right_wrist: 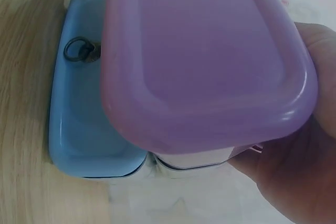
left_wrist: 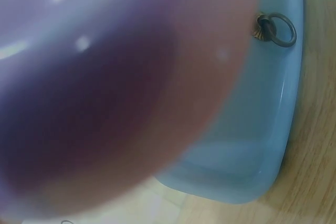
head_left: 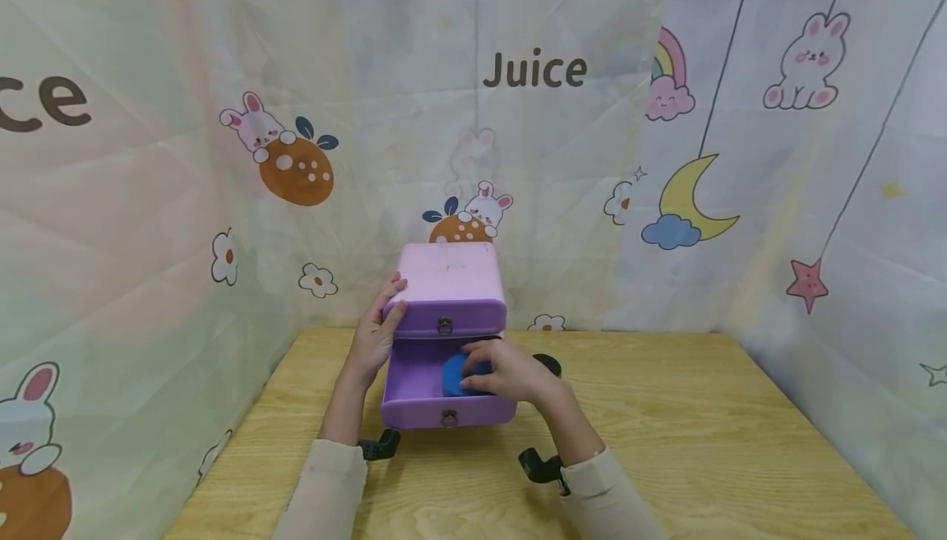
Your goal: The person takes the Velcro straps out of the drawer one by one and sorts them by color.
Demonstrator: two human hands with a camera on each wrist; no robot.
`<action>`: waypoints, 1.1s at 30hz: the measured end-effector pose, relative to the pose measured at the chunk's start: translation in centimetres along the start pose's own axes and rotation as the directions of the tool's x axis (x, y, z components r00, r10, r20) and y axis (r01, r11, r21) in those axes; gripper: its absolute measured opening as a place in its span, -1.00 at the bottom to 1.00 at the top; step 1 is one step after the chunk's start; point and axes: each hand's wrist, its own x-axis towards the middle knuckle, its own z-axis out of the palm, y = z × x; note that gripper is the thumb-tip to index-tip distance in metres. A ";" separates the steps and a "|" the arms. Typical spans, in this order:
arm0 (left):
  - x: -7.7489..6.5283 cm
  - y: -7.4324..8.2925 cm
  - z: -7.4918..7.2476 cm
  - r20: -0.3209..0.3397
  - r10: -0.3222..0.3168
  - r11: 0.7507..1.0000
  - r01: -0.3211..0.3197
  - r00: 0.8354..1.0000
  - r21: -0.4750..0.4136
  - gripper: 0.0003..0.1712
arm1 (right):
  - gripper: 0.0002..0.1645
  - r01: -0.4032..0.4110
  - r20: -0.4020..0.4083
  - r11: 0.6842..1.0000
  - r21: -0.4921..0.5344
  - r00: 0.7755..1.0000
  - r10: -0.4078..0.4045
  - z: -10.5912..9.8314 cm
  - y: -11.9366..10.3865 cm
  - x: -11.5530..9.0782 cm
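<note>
A small drawer cabinet (head_left: 451, 269) with a pink top stands near the back of the table. Its upper purple drawer (head_left: 414, 320) is closed; the purple drawer (head_left: 481, 413) below it is pulled out. My left hand (head_left: 373, 347) holds the cabinet's upper left side, thumb by the front edge. Inside the pulled-out drawer, my right hand (head_left: 506, 369) pinches a round blue object (head_left: 453, 376) between thumb and fingers; its kind is unclear. A light-blue drawer front (right_wrist: 79, 114) with a ring pull sits lowest in the right wrist view.
A black round thing (head_left: 547, 363) shows beyond the drawer's right side, partly behind the right hand. The wooden table (head_left: 710, 441) extends to both sides. Printed curtains (head_left: 577, 195) hang close behind and at the sides. Black wrist cameras (head_left: 540, 466) jut below the hands.
</note>
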 end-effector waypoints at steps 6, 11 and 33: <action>0.0 -0.1 0.0 -0.001 0.001 1.000 -0.001 1.000 0.006 -0.47 | -0.68 -0.018 -0.020 1.000 -0.013 1.000 0.018 0.1 -0.2 0.1; 0.0 0.0 -0.1 0.004 0.005 1.000 -0.005 1.000 0.006 -0.46 | -0.62 -0.022 -0.040 0.998 -0.054 0.999 0.020 0.2 -0.3 0.1; 0.0 -0.1 -0.1 0.009 0.001 1.000 -0.001 1.000 0.012 -0.46 | -0.62 0.076 -0.126 0.992 0.104 0.990 -0.063 -2.3 0.5 -1.7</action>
